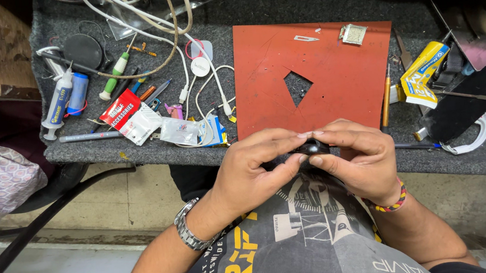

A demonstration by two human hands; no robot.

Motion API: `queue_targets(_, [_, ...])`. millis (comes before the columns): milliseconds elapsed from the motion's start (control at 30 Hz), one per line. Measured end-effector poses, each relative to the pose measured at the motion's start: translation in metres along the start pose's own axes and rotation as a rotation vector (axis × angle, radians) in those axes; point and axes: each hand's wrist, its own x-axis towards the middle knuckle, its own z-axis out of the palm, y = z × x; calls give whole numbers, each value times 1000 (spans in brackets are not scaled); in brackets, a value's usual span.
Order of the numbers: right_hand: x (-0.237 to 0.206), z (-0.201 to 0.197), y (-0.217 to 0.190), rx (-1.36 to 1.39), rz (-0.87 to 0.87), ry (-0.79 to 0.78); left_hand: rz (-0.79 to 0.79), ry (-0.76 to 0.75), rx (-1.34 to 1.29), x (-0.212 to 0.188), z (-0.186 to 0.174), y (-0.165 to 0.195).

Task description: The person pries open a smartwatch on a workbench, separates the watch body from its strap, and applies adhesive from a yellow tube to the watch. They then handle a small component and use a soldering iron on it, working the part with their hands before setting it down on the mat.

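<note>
— Black and small, that's all I can make of the gadget (312, 147); both hands (309, 160) hide most of it.

— Where is it?

— Just off the desk's (138, 147) near edge, pinched between the left hand (254, 167) and right hand (359, 158), fingertips meeting over it.

— What's around?

— A red mat (331, 76) with a hole cut in it lies right behind the hands. Left of it: white cables (189, 59), a red-and-white packet (130, 116), a syringe (58, 104). A yellow-and-blue tube (422, 74) sits near the right edge.
</note>
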Motion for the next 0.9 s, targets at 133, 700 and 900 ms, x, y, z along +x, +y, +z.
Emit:
queue_targets(133, [-3,3,4,126,75,8,-32,32,-5,0,3,-2])
queue_targets(700, [-3,13,9,117,128,55,-126,85,66,4,5,-1])
queue_targets(900, [0,12,8,106,81,46,-91,20,122,5,1,-2])
